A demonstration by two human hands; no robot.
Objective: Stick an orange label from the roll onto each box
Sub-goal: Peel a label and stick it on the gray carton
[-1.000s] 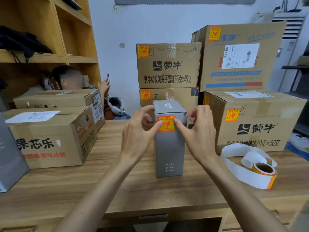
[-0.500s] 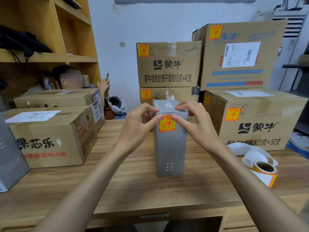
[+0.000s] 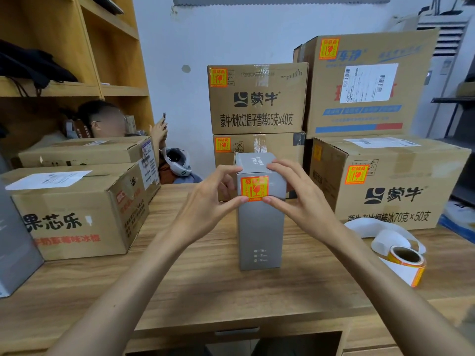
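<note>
Left hand [image 3: 213, 201] and right hand [image 3: 300, 199] grip the grey box [image 3: 261, 227] mid-frame, thumbs pressing its orange label [image 3: 254, 188]. Stacked cartons [image 3: 257, 98] behind carry labels; brown cartons [image 3: 77, 214] at left probably remain; roll [image 3: 406, 263] lies lower right.

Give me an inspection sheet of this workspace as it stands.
Surface: wooden table, carrying boxes.
Job's things: grey box upright at centre, orange label on its front near the top; label roll lying at right, white backing strip trailing; four stacked cartons behind, each showing an orange label.
Clutter: two left cartons; grey object at the left edge.
Grippers: left hand and right hand grip the grey box's top, thumbs pressing the label's lower edge.
Cables: nothing seen.
Surroundings: wooden shelf at left, seated person behind the left cartons, white wall.
</note>
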